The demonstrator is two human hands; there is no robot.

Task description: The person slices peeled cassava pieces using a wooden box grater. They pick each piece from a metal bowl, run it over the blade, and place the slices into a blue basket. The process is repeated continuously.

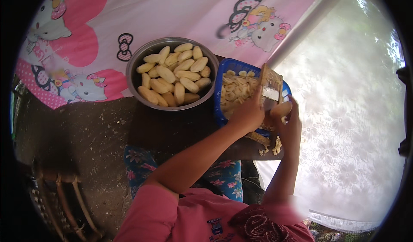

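My left hand (250, 114) is closed around the edge of a wooden slicer (271, 76) with a shiny metal plate. The slicer leans at a tilt over a blue plastic basket (218, 96). Thin pale banana slices (234, 89) are heaped in the basket. My right hand (291, 121) grips a peeled banana (282, 109) close against the slicer's lower part. Left of the basket stands a round metal bowl (130, 76), filled with several whole peeled bananas (174, 72). My fingers hide part of the slicer's lower end.
Bowl and basket rest on a dark low table (167, 132). Yellowish scraps (276, 146) lie at its near right edge. A pink printed cloth (163, 10) hangs behind, and a white patterned curtain (340, 113) is at the right. A wooden slatted object (64, 203) stands lower left.
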